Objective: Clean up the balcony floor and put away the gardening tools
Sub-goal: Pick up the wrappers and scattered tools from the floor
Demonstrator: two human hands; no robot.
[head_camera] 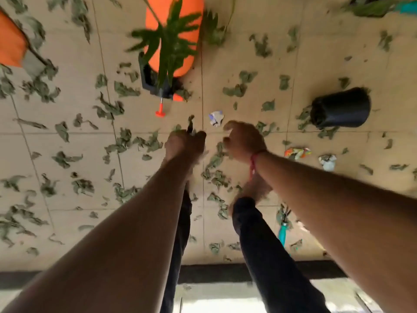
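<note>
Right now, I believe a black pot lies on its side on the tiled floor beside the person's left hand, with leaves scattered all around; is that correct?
Not quite: the head view shows the black pot lying on its side out beyond the right hand, not beside the left hand. The leaves scattered over the tiled floor are as you say.
</note>
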